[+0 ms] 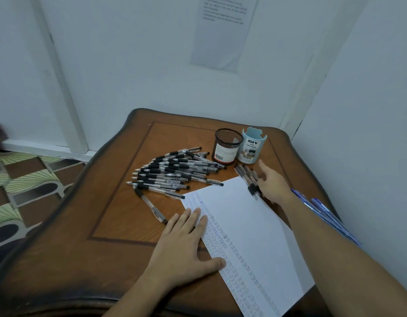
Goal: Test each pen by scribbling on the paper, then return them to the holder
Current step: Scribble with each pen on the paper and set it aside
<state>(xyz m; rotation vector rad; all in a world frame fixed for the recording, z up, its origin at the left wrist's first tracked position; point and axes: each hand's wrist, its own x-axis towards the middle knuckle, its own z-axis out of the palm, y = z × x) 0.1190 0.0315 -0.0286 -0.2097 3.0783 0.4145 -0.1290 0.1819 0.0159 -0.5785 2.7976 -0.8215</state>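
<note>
**Right hand at the small bunch of pens by the holders**

The right hand [272, 185] lies over the far right corner of the paper [250, 225]. Its forefinger is stretched towards the holders and its thumb side is against a small bunch of pens [246, 176]. Its other fingers are hidden, so I cannot tell whether it grips a pen or only touches them. The left hand [184, 243] is spread flat with straight fingers, pressing the paper's left edge to the bench [120, 225]. It holds nothing.

The paper has rows of scribbles down its left strip, and the rest is blank. Just beyond the bunch stand a black mesh holder [227, 145] and a pale blue holder [250, 145], side by side. No pen sticks out of either. To their left lies a large heap of pens [172, 172], with one stray pen [152, 207] nearer the left hand. Some blue pens [323, 213] lie at the bench's right edge, partly behind the right forearm.

The step looks like taking a pen from the bunch, either to test it or to put it in a holder; I cannot say which. To do it well:

- Pinch one pen at its rubber grip and lift it straight up, so its neighbours do not roll.
- Leave the left hand's weight on the sheet so the paper does not slide under the stroke.
- Scribble on blank paper beside the filled strip, where a faint line will show.
- Lower the pen into a holder rather than dropping it. Both holders look light, and they stand close to the fingertip.
</note>
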